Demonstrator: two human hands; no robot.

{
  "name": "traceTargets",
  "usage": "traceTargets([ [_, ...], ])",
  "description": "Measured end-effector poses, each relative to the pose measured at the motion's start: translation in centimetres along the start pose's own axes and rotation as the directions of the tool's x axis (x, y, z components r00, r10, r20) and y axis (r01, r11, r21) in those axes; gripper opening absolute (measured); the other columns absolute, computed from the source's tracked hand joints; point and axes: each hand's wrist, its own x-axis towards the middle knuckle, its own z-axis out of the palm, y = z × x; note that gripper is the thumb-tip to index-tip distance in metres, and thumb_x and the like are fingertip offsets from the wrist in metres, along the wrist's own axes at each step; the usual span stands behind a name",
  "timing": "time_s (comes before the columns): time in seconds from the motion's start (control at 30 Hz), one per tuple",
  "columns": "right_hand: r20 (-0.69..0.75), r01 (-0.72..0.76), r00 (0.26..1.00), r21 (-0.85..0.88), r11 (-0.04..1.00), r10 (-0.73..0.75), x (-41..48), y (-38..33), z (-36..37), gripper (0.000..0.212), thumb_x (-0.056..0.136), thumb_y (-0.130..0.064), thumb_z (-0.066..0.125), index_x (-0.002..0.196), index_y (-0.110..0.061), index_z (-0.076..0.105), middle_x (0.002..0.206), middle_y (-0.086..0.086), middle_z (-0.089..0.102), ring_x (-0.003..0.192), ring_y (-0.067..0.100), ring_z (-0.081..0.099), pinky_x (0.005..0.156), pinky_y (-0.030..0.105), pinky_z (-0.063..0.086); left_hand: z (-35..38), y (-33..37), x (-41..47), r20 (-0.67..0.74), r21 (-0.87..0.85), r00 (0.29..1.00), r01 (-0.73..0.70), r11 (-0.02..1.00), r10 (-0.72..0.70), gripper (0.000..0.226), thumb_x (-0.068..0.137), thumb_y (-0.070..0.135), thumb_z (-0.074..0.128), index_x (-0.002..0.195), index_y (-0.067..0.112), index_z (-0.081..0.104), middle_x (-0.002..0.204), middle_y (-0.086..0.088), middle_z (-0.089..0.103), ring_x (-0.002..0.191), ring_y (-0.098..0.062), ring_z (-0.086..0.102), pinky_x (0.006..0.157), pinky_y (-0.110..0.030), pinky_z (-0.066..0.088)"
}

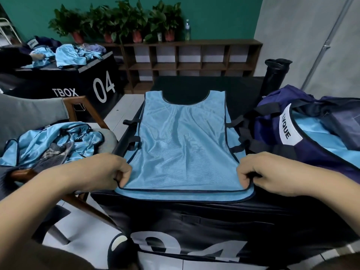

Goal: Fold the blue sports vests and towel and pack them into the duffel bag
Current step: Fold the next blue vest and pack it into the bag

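Teal wall closed the back of the room in the head view, with a row of potted plants [116, 18] and a water bottle [187, 30] standing on top of a low wooden shelf unit [194, 55]. To the left stood a black box [93, 78] printed with "04", blue cloth piled on its top.

Nearer, a black-covered table [194, 215] carried the work. A light blue mesh vest [183, 137] lay flat on the middle of it, its neckline toward the far edge and its hem along the near edge. The left hand [101, 172] pinched the vest's near left corner, fingers curled and clamped on the dark-trimmed top layer, which was lifted a little off the layer beneath. The right hand [268, 172] pinched the near right corner in the same way.

At the table's right edge sat the navy duffel bag [272, 121], open, a white label on its rim and blue cloth [319, 133] showing inside. A black cylinder [275, 75] stood behind the bag.

Off the table's left edge, a wooden-armed chair [85, 110] held a crumpled heap of vests [58, 141] with a grey cloth [56, 154] lying in it; whether that cloth was the towel could not be told.
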Motion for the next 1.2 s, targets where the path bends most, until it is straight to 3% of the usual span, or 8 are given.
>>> traceTargets([
  [0.17,0.07,0.022,0.997,-0.051,0.998,-0.019,-0.2,-0.3,0.4,0.046,0.08,0.003,0.056,0.08,-0.043,0.061,0.093,-0.017,0.067,0.097,0.005,0.06,0.094,0.025,0.043,0.2,0.4,0.0,0.112,-0.031,0.991,0.083,0.996,-0.079,0.033,0.073,0.013,0.063,0.085,0.044,0.07,0.087,0.014,0.071,0.078,-0.002,0.066,0.072,-0.023,0.056],
  [0.33,0.118,-0.011,0.993,-0.114,0.993,0.024,-0.4,-0.6,0.4,0.039,0.088,-0.005,0.055,0.086,-0.043,0.064,0.097,-0.02,0.068,0.102,0.003,0.059,0.098,0.01,0.03,0.0,0.7,-0.1,0.17,-0.093,0.978,0.136,0.986,-0.118,0.026,0.073,0.016,0.066,0.087,0.038,0.073,0.083,0.015,0.072,0.073,-0.001,0.066,0.069,-0.021,0.053],
  [0.53,0.134,-0.1,0.987,0.051,0.994,0.092,-0.5,-1.3,0.0,0.026,0.086,-0.018,0.062,0.099,-0.04,0.069,0.101,-0.017,0.069,0.098,0.006,0.064,0.088,0.023,0.052,-1.4,0.5,-0.2,0.215,-0.259,0.976,0.087,0.962,-0.03,0.008,0.085,0.029,0.073,0.086,0.037,0.073,0.083,0.015,0.074,0.074,0.001,0.064,0.076,-0.022,0.052],
  [0.67,-0.17,-0.215,0.958,0.102,0.971,0.23,1.1,-0.4,-1.3,0.014,0.092,-0.023,0.065,0.089,-0.035,0.07,0.087,-0.016,0.072,0.082,0.005,0.066,0.075,0.026,0.055,-2.4,-0.6,1.4,-0.072,-0.221,0.994,0.066,0.973,-0.084,0.008,0.093,0.031,0.068,0.089,0.037,0.071,0.084,0.012,0.074,0.078,-0.008,0.067,0.078,-0.031,0.056],
  [0.77,-0.297,-0.294,0.91,0.028,0.955,0.289,3.8,0.9,-1.7,0.011,0.094,-0.022,0.064,0.087,-0.03,0.068,0.084,-0.014,0.069,0.08,0.007,0.063,0.075,0.032,0.055,-2.3,-1.0,3.7,-0.345,-0.224,0.926,0.075,0.972,-0.151,0.008,0.091,0.027,0.07,0.085,0.032,0.07,0.077,0.009,0.072,0.073,-0.01,0.066,0.071,-0.035,0.058],
  [0.87,-0.314,-0.309,0.916,-0.154,0.939,0.25,7.0,2.3,-1.3,0.011,0.095,-0.02,0.059,0.096,-0.03,0.065,0.094,-0.011,0.06,0.095,0.018,0.06,0.083,0.04,0.052,-1.5,-0.9,6.5,-0.528,-0.172,0.841,0.031,0.985,-0.119,0.021,0.088,0.019,0.076,0.084,0.036,0.065,0.078,0.013,0.067,0.073,-0.003,0.062,0.066,-0.024,0.049],
  [1.0,-0.218,-0.254,0.961,-0.456,0.853,0.17,10.2,3.5,0.0,0.023,0.099,-0.021,0.053,0.116,-0.033,0.063,0.113,-0.004,0.055,0.11,0.022,0.053,0.093,0.039,0.041,-0.4,-0.3,9.6,-0.447,-0.083,0.895,-0.06,0.995,0.016,0.02,0.092,0.017,0.071,0.102,0.033,0.069,0.102,0.017,0.059,0.095,-0.004,0.054,0.081,-0.025,0.045],
  [1.2,-0.078,-0.213,0.975,-0.587,0.781,0.208,11.8,4.3,-0.8,0.024,0.103,-0.039,0.045,0.121,-0.028,0.057,0.118,0.002,0.055,0.114,0.027,0.053,0.095,0.04,0.037,-0.5,-1.8,10.9,-0.323,-0.018,0.944,0.067,0.998,-0.069,0.011,0.091,0.022,0.062,0.093,0.033,0.062,0.09,0.015,0.065,0.085,-0.008,0.06,0.078,-0.033,0.053],
])
